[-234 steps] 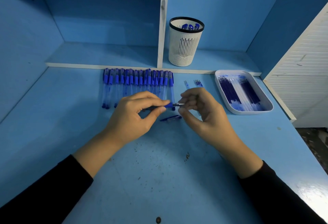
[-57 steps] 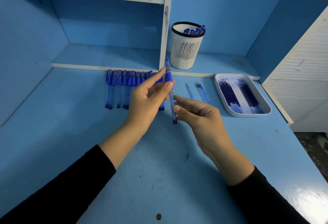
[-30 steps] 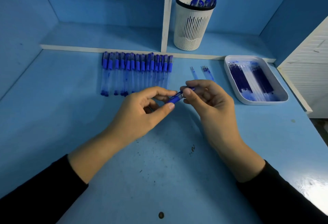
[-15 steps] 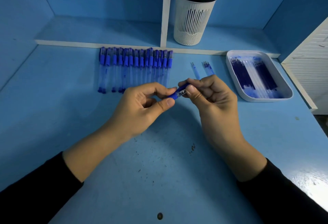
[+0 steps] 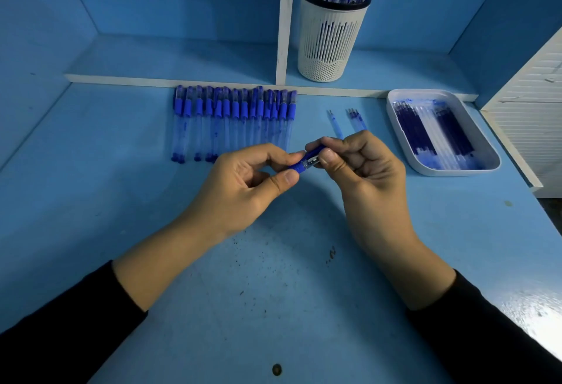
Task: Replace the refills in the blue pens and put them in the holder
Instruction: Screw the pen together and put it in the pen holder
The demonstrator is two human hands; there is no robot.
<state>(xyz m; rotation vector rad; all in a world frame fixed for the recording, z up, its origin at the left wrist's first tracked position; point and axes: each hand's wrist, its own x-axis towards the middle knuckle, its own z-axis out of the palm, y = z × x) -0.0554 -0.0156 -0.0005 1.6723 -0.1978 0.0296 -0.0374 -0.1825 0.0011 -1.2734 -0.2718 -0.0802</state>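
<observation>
Both hands hold one blue pen (image 5: 307,161) above the middle of the desk. My left hand (image 5: 243,182) pinches its barrel end between thumb and forefinger; most of the barrel is hidden in that hand. My right hand (image 5: 362,167) curls round the cap end. A row of several blue pens (image 5: 234,122) lies side by side behind my left hand. The white slotted holder (image 5: 330,36) stands on the back shelf with several blue pens in it. The white tray (image 5: 492,160) at the right holds several refills (image 5: 431,134).
A few loose refills (image 5: 354,119) lie on the desk between the pen row and the tray. A white upright divider (image 5: 284,18) stands left of the holder. A white slatted panel (image 5: 535,115) borders the desk at the right.
Since 1.9 s ago the pen came down from upright to level between both hands. Over the last half second the hands have hardly moved; the view shifted slightly.
</observation>
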